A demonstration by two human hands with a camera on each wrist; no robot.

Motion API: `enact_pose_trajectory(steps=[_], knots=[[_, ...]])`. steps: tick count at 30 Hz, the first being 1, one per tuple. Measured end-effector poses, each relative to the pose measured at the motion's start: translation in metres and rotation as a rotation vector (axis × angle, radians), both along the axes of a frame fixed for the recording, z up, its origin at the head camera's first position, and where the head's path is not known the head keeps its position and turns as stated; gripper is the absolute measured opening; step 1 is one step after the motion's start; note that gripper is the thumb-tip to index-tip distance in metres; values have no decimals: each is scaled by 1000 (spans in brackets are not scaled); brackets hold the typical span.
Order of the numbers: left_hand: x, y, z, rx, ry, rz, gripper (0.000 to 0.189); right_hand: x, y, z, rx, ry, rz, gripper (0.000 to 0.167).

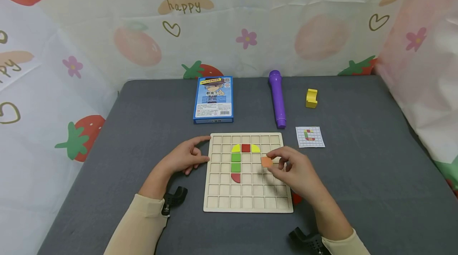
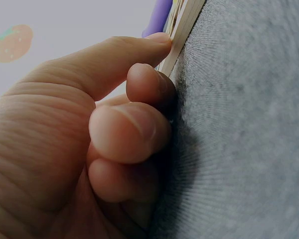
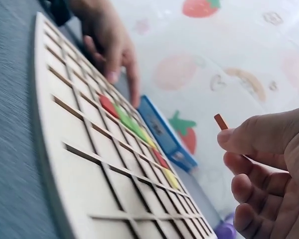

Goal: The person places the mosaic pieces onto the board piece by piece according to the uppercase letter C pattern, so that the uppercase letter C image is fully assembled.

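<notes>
My right hand pinches an orange square tile between thumb and fingertips, held over the right part of a wooden grid board. In the right wrist view the tile appears edge-on, raised above the board's surface. My left hand lies at the board's left edge, index finger reaching the upper corner and thumb at the side. Its other fingers are bent against the grey table. Set in the grid are a red square between two yellow rounded pieces, two green squares and a red rounded piece.
A card with a small coloured grid pattern lies right of the board. Behind stand a blue box, a purple microphone-shaped stick and a yellow notched block. Something red shows beside the board, partly hidden by my right wrist.
</notes>
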State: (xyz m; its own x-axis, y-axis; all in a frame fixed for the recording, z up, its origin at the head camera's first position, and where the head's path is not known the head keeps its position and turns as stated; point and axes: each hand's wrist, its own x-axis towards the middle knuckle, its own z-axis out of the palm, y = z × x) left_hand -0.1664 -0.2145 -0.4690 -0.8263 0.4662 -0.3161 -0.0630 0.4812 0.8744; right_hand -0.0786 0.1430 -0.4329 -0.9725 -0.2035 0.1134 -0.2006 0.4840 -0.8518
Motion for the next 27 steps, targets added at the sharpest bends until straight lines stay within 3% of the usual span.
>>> enact_pose_trajectory(steps=[8,19,27], knots=[[0,0,-1,6,0,0,76,6,-27,-7,42,42,58,26],[2,1,1,0,-15,7,75,10,-51,-20,239,18,8,23],[2,1,4,-2,-2,7,75,7,-56,-25,314,-14,-2,23]])
